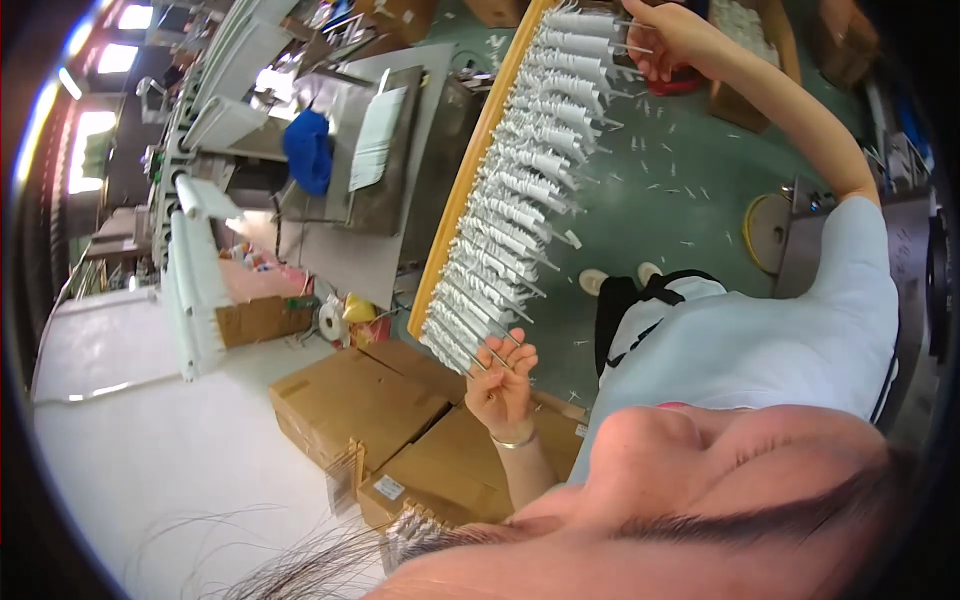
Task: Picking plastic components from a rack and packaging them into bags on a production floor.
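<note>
A long wooden board (pixel 470 175) slants across the upper middle, with rows of thin metal rods sticking out of it. Packed along the rods are many small crumpled white pieces (pixel 545 130), whose material I cannot make out. My left hand (pixel 500 385), with a bangle at the wrist, is at the board's lower end, its bent fingers around the ends of the metal rods (pixel 505 345). At the upper end, my right hand (pixel 675 45) has its fingers curled on the rod ends there. The board is held up above the floor between both hands.
Cardboard boxes (pixel 360 400) stand beneath my left hand. White scraps are scattered over the green floor (pixel 650 170). A metal table (pixel 385 190) at left carries a white stack (pixel 378 140) and a blue bundle (pixel 307 152). Another open box (pixel 745 95) stands near my right arm.
</note>
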`<state>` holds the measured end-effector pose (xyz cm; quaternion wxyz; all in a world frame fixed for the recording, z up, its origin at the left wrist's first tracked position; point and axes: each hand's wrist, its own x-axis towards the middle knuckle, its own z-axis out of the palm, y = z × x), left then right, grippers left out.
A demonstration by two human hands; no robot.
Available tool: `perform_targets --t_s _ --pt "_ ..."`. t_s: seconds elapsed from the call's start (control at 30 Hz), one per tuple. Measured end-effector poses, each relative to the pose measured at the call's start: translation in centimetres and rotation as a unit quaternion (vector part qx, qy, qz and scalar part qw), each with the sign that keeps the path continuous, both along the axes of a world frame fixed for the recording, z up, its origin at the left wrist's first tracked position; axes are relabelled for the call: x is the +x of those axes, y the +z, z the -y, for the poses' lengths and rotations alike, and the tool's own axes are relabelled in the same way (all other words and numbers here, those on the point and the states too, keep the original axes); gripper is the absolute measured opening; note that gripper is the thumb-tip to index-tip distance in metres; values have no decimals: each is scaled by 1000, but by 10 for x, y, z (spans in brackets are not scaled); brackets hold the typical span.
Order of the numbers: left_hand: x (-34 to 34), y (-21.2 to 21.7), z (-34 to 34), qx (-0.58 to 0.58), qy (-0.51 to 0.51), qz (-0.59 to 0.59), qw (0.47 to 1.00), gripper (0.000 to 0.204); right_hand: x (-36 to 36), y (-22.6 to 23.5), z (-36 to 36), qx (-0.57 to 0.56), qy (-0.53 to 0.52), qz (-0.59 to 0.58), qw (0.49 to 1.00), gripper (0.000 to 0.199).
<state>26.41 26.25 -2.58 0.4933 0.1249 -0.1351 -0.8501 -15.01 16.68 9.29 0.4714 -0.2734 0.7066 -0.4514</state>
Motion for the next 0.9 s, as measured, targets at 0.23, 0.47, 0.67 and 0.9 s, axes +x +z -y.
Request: perform_targets --t_s 0.23,0.47,0.67,0.9 --pt "48 59 55 -10 -21 75 997 37 23 -20 65 -121 73 24 990 53" --pt "92 78 135 15 11 77 997 44 61 -11 135 -338 129 120 924 38" --pt "101 31 232 -51 -102 92 989 38 102 3 155 -229 94 20 969 50" --pt "42 56 304 -104 -173 149 968 36 91 -4 200 -212 131 110 962 51"
